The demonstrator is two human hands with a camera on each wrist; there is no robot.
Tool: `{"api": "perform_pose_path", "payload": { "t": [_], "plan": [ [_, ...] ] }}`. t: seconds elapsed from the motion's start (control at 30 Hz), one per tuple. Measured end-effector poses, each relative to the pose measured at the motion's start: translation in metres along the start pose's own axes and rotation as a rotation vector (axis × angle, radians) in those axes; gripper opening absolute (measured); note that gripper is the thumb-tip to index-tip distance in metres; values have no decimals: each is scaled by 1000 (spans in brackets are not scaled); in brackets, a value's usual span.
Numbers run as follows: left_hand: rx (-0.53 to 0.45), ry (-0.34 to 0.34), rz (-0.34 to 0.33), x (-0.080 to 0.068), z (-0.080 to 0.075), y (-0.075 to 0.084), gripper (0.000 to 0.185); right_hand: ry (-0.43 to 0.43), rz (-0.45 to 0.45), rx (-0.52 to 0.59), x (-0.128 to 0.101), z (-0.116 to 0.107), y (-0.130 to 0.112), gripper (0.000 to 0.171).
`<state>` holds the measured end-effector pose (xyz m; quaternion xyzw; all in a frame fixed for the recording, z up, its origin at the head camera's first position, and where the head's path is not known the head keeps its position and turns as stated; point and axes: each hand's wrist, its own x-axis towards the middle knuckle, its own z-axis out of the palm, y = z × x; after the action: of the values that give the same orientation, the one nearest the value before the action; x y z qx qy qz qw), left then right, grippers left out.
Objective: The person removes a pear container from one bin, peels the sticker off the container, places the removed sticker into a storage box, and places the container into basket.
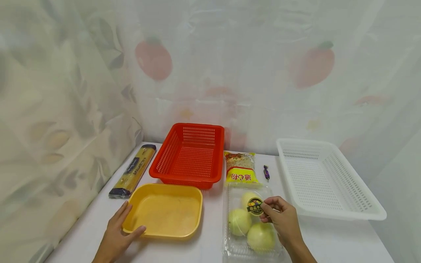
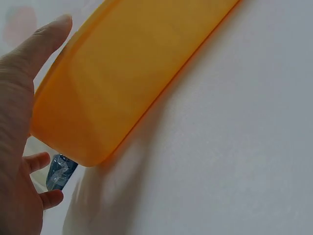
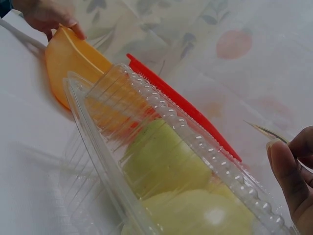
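Note:
My right hand (image 1: 283, 219) pinches a round fruit sticker (image 1: 254, 206) between thumb and fingertips; its thin edge shows in the right wrist view. Below it, a clear plastic clamshell box (image 1: 227, 237) holds three pale yellow-green round fruits (image 1: 261, 236). The right wrist view has the sticker apart from the box (image 3: 168, 105). At the left end of a yellow tray (image 1: 164, 212), my left hand (image 1: 115, 232) rests with fingers spread, thumb near the front rim. The left wrist view shows the tray's orange-looking wall (image 2: 107, 88) beside the thumb.
Behind the yellow tray stands a red basket (image 1: 197, 160). A spaghetti pack (image 1: 134, 171) lies at the left, a pasta bag (image 1: 241, 170) behind the clamshell. Right of that bag are a purple-wrapped candy (image 1: 266, 173) and a white basket (image 1: 309, 182). A printed curtain (image 1: 243, 73) hangs behind.

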<state>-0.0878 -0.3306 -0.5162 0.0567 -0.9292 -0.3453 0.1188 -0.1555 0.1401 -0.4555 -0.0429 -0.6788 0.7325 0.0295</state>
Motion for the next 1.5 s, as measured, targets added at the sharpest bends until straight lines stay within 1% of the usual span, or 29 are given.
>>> {"api": "perform_pose_path", "payload": {
  "t": [0.13,0.2,0.3,0.53,0.63,0.83,1.1,1.33,1.5],
  "plan": [
    [52,-65,-87,1,-1,3,104,-1,-2,1,0,0,-1,12],
    [59,-63,-97,1,-1,4,108,-3,-4,1,-1,0,-1,13],
    [64,-80,-111,1,-1,5,110,0,-1,3,0,0,-1,11],
    [50,-88,-90,0,-1,5,110,-10,24,-10,1,1,-5,10],
    [54,-93,-95,1,-1,5,110,-25,28,-21,1,1,-9,12],
    [58,-81,-99,1,1,3,111,-73,14,-14,2,4,-25,20],
    [53,-69,-86,-1,2,2,108,-118,-4,18,0,14,-46,22],
    [69,-107,-136,0,3,3,112,-172,-15,65,1,26,-59,23],
    [60,-111,-144,0,2,4,114,-176,-17,108,4,36,-65,23]
  ]
}}
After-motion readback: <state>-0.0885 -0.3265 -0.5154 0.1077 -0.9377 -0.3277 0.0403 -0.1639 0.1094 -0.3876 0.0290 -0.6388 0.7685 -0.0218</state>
